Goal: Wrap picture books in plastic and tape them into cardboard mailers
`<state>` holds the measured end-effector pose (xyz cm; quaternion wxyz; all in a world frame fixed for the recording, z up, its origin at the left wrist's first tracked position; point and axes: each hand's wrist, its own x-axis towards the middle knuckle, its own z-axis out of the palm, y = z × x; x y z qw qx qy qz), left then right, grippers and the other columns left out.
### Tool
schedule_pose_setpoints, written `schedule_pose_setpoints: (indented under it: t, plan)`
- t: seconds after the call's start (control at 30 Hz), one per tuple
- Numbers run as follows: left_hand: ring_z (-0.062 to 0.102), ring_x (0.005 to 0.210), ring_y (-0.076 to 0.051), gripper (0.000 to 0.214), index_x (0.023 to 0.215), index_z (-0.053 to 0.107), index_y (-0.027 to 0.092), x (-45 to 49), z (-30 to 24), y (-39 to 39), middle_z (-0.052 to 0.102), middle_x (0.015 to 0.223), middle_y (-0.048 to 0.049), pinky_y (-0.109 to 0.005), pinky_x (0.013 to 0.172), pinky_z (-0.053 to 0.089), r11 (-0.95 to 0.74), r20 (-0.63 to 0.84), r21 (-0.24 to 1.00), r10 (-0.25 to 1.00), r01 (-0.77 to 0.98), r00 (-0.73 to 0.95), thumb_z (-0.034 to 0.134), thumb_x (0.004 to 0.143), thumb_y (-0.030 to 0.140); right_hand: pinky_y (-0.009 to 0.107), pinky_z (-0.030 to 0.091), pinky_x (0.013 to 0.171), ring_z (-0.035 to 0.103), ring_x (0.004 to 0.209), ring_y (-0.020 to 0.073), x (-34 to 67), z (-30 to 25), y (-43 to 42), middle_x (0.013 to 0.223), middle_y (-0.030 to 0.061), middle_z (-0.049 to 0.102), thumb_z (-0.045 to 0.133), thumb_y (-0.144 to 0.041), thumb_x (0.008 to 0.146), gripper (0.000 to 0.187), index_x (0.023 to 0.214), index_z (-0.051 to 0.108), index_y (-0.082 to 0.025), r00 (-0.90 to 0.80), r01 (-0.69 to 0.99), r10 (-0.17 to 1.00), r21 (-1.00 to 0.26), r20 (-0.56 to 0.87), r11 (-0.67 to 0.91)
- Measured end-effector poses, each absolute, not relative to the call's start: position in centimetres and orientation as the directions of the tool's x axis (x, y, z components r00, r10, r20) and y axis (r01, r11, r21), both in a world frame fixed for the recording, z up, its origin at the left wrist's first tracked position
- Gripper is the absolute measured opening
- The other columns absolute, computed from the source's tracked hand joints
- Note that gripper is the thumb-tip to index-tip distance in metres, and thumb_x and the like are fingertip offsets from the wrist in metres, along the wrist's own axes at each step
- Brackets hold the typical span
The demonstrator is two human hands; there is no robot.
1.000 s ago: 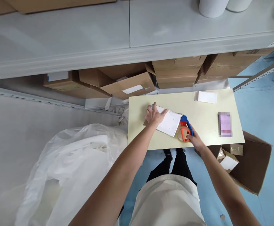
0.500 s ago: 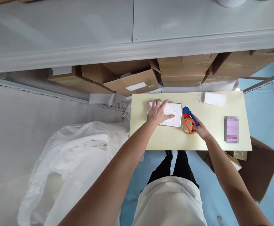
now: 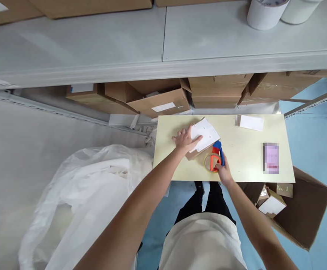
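On the pale yellow table, a small cardboard box (image 3: pixel 205 134) with a white top sits turned at an angle. My left hand (image 3: pixel 185 140) grips its left end, the thumb over the white top and the fingers at the far left side. A red and blue tape dispenser (image 3: pixel 216 150) with a roll of clear tape is held in my right hand (image 3: pixel 224 171). Its blue head lies close to the box's right corner; whether they touch I cannot tell. My right fingers are partly hidden behind the dispenser's handle.
A white-topped small box (image 3: pixel 251 122) lies at the table's back right, near a pixelated pink item (image 3: pixel 271 158). Below right stands an open carton (image 3: pixel 306 210) with boxes inside. White plastic sheeting (image 3: pixel 96 187) heaps at left. Cartons (image 3: pixel 163 103) fill the shelf behind.
The box has been turned from straight to slanted under my left hand. My right hand has brought the tape dispenser leftward and nearer to me. The view has shifted slightly.
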<state>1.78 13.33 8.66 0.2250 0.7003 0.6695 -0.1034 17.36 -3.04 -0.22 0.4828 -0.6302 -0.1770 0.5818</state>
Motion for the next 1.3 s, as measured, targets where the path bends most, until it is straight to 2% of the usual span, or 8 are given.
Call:
schedule_pose_setpoints:
  t: [0.1, 0.27, 0.43, 0.63, 0.87, 1.07, 1.17, 1.3]
  plan:
    - [0.041, 0.133, -0.039, 0.087, 0.154, 0.023, 0.021, 1.2, 8.5, 12.1, 0.046, 0.146, -0.0201, -0.058, 0.106, 0.028, -0.030, -0.392, 0.178, 0.915, 0.984, 0.099, 0.046, 0.084, 0.067, 0.040, 0.054, 0.085, 0.062, 0.108, 0.0256, 22.2, 0.3, 2.9, 0.128, 0.0084, 0.064, 0.056, -0.022, 0.060, 0.090, 0.147, 0.035, -0.023, 0.179, -0.251, 0.834, -0.844, -0.521, -0.474]
    - [0.005, 0.149, -0.040, 0.096, 0.155, 0.022, 0.023, 1.8, 7.1, 13.2, 0.008, 0.164, -0.0154, -0.060, 0.114, 0.015, -0.378, -0.257, 0.229, 0.865, 0.897, 0.431, 0.059, 0.078, 0.067, 0.038, 0.054, 0.083, 0.062, 0.103, 0.0243, 26.4, 1.2, 7.6, 0.118, 0.0051, 0.069, 0.056, -0.016, 0.055, 0.086, 0.140, 0.046, -0.023, 0.022, -0.148, 0.836, -0.829, -0.548, -0.539]
    - [0.000, 0.150, -0.037, 0.093, 0.154, 0.024, 0.025, 2.9, 5.9, 14.0, 0.005, 0.165, -0.0121, -0.055, 0.111, 0.030, -0.368, -0.237, 0.300, 0.865, 0.880, 0.443, 0.061, 0.079, 0.065, 0.038, 0.053, 0.090, 0.062, 0.105, 0.0222, 26.3, 1.2, 6.6, 0.121, 0.0041, 0.067, 0.057, -0.015, 0.058, 0.091, 0.147, 0.038, -0.023, 0.025, -0.080, 0.852, -0.850, -0.523, -0.520]
    - [-0.001, 0.150, -0.036, 0.090, 0.155, 0.023, 0.026, 2.9, 6.0, 13.5, 0.005, 0.165, -0.0088, -0.052, 0.109, 0.037, -0.350, -0.255, 0.294, 0.868, 0.889, 0.426, 0.059, 0.081, 0.063, 0.041, 0.053, 0.091, 0.063, 0.106, 0.0244, 26.0, 1.2, -1.6, 0.126, 0.0058, 0.065, 0.057, -0.012, 0.061, 0.093, 0.150, 0.034, -0.025, 0.009, -0.016, 0.829, -0.829, -0.559, -0.559]
    - [-0.004, 0.151, -0.031, 0.086, 0.155, 0.019, 0.028, 3.3, 5.9, 13.6, 0.003, 0.165, -0.0051, -0.047, 0.104, 0.045, -0.314, -0.272, 0.281, 0.880, 0.907, 0.389, 0.052, 0.085, 0.063, 0.040, 0.050, 0.096, 0.063, 0.107, 0.0226, 17.6, -0.3, -11.8, 0.124, 0.0043, 0.066, 0.057, -0.015, 0.061, 0.088, 0.146, 0.038, -0.027, 0.118, -0.285, 0.790, -0.782, -0.602, -0.553]
    - [0.003, 0.149, -0.039, 0.092, 0.156, 0.015, 0.027, 3.3, 6.9, 11.9, 0.005, 0.164, -0.0113, -0.061, 0.106, 0.031, -0.171, -0.330, 0.187, 0.917, 0.967, 0.226, 0.046, 0.082, 0.073, 0.033, 0.053, 0.077, 0.063, 0.091, 0.0204, 18.1, 0.0, -7.4, 0.108, 0.0013, 0.069, 0.058, -0.015, 0.055, 0.086, 0.139, 0.045, -0.028, 0.225, -0.501, 0.712, -0.705, -0.665, -0.501]
    - [0.017, 0.145, -0.042, 0.098, 0.155, 0.020, 0.026, 2.6, 7.9, 9.7, 0.017, 0.161, -0.0175, -0.061, 0.108, 0.023, -0.157, -0.327, 0.130, 0.925, 0.979, 0.192, 0.048, 0.076, 0.078, 0.028, 0.050, 0.066, 0.061, 0.082, 0.0189, 22.7, 0.9, -2.3, 0.094, -0.0010, 0.069, 0.058, -0.013, 0.050, 0.077, 0.126, 0.056, -0.027, 0.214, -0.445, 0.722, -0.724, -0.658, -0.527]
    - [0.037, 0.132, -0.043, 0.100, 0.148, 0.036, 0.021, 2.1, 9.0, 8.1, 0.044, 0.144, -0.0217, -0.057, 0.106, 0.025, -0.150, -0.295, 0.125, 0.938, 0.981, 0.181, 0.057, 0.069, 0.079, 0.027, 0.049, 0.061, 0.061, 0.077, 0.0176, 27.7, 2.6, 5.1, 0.091, -0.0014, 0.068, 0.061, -0.017, 0.052, 0.064, 0.114, 0.059, -0.027, 0.039, -0.339, 0.737, -0.703, -0.675, -0.626]
